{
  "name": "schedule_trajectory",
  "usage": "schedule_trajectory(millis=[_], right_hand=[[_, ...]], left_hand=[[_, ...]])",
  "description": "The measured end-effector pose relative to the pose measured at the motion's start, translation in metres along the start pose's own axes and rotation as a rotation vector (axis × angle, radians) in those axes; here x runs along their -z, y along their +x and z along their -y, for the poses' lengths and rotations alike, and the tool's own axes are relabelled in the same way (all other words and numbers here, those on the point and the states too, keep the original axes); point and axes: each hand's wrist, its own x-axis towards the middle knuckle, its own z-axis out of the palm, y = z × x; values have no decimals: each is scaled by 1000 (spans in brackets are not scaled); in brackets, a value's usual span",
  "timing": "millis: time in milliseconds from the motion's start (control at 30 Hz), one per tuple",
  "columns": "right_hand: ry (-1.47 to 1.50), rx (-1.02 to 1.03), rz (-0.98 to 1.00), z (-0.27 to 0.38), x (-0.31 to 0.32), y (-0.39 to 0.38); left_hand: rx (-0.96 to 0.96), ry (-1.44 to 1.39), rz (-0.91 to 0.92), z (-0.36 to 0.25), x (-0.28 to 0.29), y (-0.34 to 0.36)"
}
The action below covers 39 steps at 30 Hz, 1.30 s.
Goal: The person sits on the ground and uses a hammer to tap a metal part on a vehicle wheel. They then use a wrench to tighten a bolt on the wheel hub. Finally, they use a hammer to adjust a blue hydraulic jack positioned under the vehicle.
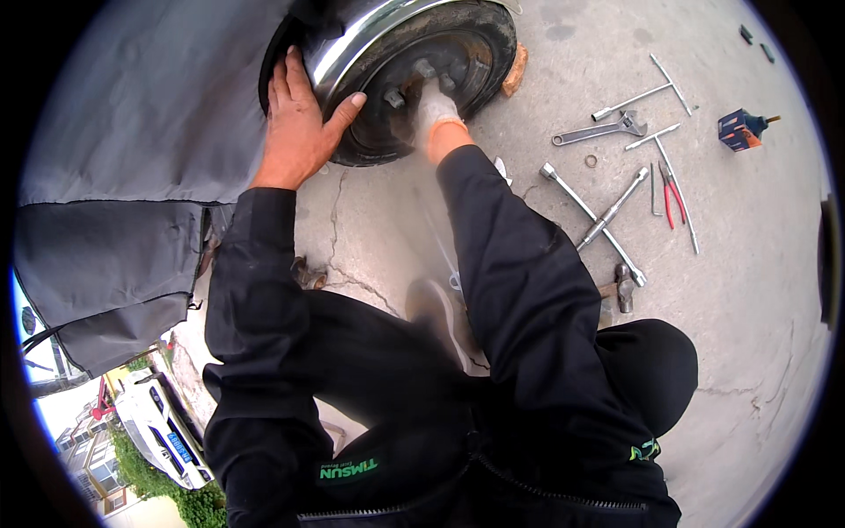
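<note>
A: While the left hand lies flat and open against the tyre and the chrome rim, gripping nothing, what worries you?

B: The wheel stands at the top of the view, just right of a grey cover, and that palm is all I see steadying it. If it rolls or tips, fingers could get pinched between rubber and bodywork.

A: And the right hand?

B: It wears a pale glove and reaches into the hub, fingers curled among the studs. Motion blur hides what it has hold of, so I cannot tell whether it grips a nut or just presses. A slip there would knock knuckles on the bolts.

A: Anything under the wheel?

B: One reddish brick touches the tyre's right edge, apparently as a chock. If it shifts, the wheel could move.

A: Count the tools on the concrete floor, left to right.

B: One cross wrench near the right forearm, one hammer just below it, one adjustable spanner, one small ring beside that, two T-handled wrenches, one pair of red-handled pliers, and one blue-and-orange power tool well apart at the far right.

A: Any risk from them?

B: They lie scattered close to the knee; shifting weight could land on one, or kick a loose part away.
</note>
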Motion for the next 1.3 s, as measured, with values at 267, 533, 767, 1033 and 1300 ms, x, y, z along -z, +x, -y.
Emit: schedule_trajectory(millis=[267, 533, 767, 1033, 1300], right_hand=[[-1561, 1087, -365, -15, 25, 21], [-159, 121, 16, -9, 46, 47], [-156, 20, 104, 2, 24, 33], [-1055, 844, -290, -20, 28, -9], [-843, 686, -160, -10, 24, 27]], left_hand=[[-38, -33, 10, 13, 4, -1], [-107, -43, -17, 14, -4, 3], [-79, -70, 47, 12, 2, 3], [-94, -32, 47, 20, 7, -3], [-123, -64, 48, 8, 3, 3]])
